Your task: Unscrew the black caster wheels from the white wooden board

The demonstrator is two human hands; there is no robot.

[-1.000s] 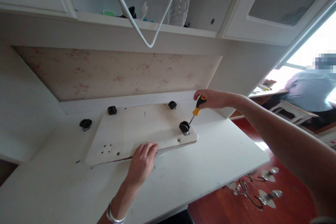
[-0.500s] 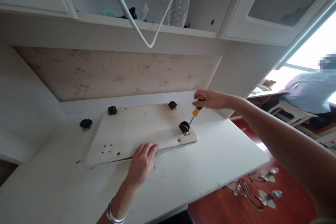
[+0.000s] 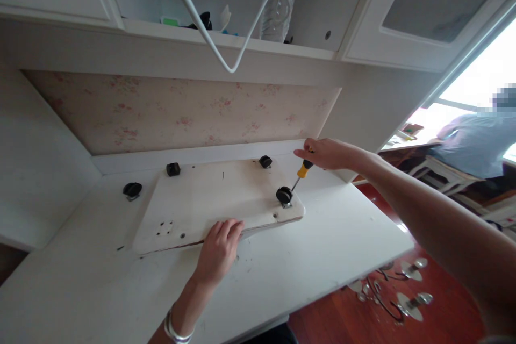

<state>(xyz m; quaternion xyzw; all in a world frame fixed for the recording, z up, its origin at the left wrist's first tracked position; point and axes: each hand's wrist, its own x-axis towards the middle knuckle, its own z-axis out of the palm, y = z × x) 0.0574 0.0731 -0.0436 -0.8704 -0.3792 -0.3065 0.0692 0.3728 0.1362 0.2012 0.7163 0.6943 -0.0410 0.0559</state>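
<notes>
A white board point(image 3: 217, 199) lies flat on a white desk point(image 3: 282, 263). My left hand point(image 3: 220, 247) rests on its near edge, fingers flat and pressing down. My right hand point(image 3: 324, 153) is closed round the black and orange handle of a screwdriver point(image 3: 301, 173). Its tip points down at the metal bracket of a black caster wheel point(image 3: 284, 195) on the board's right corner. Two more casters sit at the board's far edge, one at the left point(image 3: 173, 169) and one at the right point(image 3: 265, 161).
A loose black caster point(image 3: 131, 190) lies on the desk left of the board. A white cable point(image 3: 226, 59) hangs from the shelf above, where a plastic bottle point(image 3: 278, 0) stands. Another person point(image 3: 471, 142) sits at the right. Metal lamp parts point(image 3: 395, 290) lie on the red floor.
My right hand has turned slightly on the screwdriver handle, covering more of it. The left hand and the board have stayed in place.
</notes>
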